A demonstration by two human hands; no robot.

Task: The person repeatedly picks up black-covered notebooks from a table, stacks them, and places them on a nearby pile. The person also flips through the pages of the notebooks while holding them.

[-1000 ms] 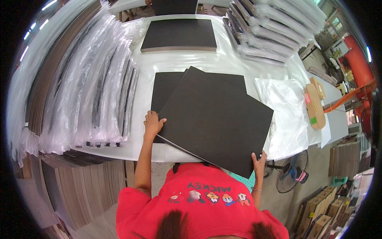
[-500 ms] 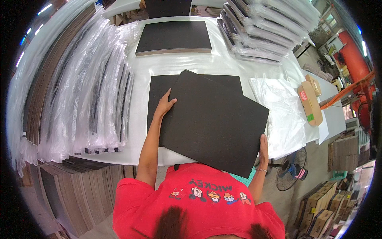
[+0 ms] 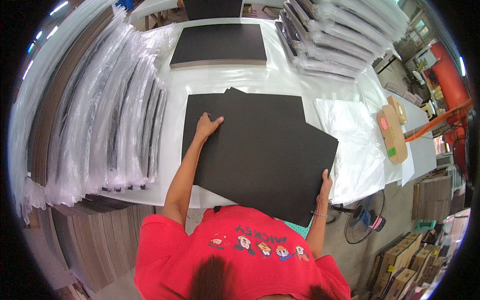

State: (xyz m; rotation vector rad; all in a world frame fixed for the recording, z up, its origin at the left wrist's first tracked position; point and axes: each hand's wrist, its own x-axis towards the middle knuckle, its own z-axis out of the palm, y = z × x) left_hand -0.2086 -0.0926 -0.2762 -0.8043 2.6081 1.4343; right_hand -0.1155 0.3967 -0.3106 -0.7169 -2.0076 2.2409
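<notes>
Two hands on top black sheet. Left hand flat, fingers spread, pressing sheet near its far-left corner, grip open. Right hand pinches near-right edge, grip closed on sheet. Sheet skewed over lower sheet on table; best pivot under left palm, square edges.

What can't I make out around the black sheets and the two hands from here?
- Head view: how many black sheets are stacked; the top one covers the rest.
- Right hand: fingers hidden under the sheet edge.
- Left hand: palm contact unseen.
- Far stack: sheet count too small.
</notes>
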